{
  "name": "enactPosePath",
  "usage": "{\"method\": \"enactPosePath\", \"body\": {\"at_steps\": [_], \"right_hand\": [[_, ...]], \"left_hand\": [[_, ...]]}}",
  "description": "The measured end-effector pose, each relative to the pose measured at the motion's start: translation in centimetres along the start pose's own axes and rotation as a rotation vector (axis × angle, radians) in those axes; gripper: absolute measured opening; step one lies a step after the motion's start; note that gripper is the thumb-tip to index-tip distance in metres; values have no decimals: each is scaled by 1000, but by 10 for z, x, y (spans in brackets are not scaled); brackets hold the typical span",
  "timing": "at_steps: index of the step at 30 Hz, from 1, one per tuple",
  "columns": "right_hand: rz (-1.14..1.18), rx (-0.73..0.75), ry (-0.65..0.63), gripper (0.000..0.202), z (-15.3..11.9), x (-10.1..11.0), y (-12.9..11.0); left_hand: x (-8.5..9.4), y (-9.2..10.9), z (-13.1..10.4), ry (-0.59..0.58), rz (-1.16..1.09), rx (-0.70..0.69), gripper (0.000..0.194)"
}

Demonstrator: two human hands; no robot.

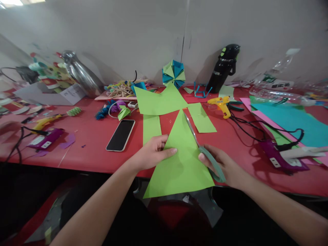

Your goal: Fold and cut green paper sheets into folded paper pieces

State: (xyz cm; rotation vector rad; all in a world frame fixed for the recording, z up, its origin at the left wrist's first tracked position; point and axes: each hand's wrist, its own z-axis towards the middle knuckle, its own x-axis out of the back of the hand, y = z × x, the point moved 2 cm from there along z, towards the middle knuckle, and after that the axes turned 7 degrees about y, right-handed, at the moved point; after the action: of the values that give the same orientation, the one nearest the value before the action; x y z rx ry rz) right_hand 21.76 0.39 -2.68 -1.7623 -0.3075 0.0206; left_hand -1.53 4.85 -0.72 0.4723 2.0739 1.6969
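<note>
My left hand (157,150) pinches the left side of a light-green paper triangle (183,167), thumb on top and fingers beneath. The paper's wide end hangs over the table's front edge. My right hand (220,164) grips green-handled scissors (212,162), whose blades lie along the paper's right edge and point away from me. Just beyond the triangle's tip is a larger green paper piece (161,100) with a notched edge. A green strip (151,126) is on the left, and another green piece (202,118) lies right of the blades.
On the red table (89,136) are a phone (121,135), a yellow glue gun (221,104), purple power strips (279,157) with cords and stacked coloured paper (294,118). Along the wall stand a black bottle (222,68), a blue-green paper ball (173,74) and a silver flask (80,73).
</note>
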Motion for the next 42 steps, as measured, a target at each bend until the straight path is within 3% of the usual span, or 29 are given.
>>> {"method": "enactPosePath", "body": {"at_steps": [13,29,36,42], "right_hand": [[-1,16,15,44,6,0,-1],[7,96,-4,37,2,1,0],[79,66,77,38,4,1,9],[91,41,101,49,2,-1,1]], "left_hand": [[0,2,0,2,14,5,28],[1,4,-2,38,-12,44,33],[-1,-1,-1,-16,37,77,31],[-3,-11,-1,-72,77,94,26]]}}
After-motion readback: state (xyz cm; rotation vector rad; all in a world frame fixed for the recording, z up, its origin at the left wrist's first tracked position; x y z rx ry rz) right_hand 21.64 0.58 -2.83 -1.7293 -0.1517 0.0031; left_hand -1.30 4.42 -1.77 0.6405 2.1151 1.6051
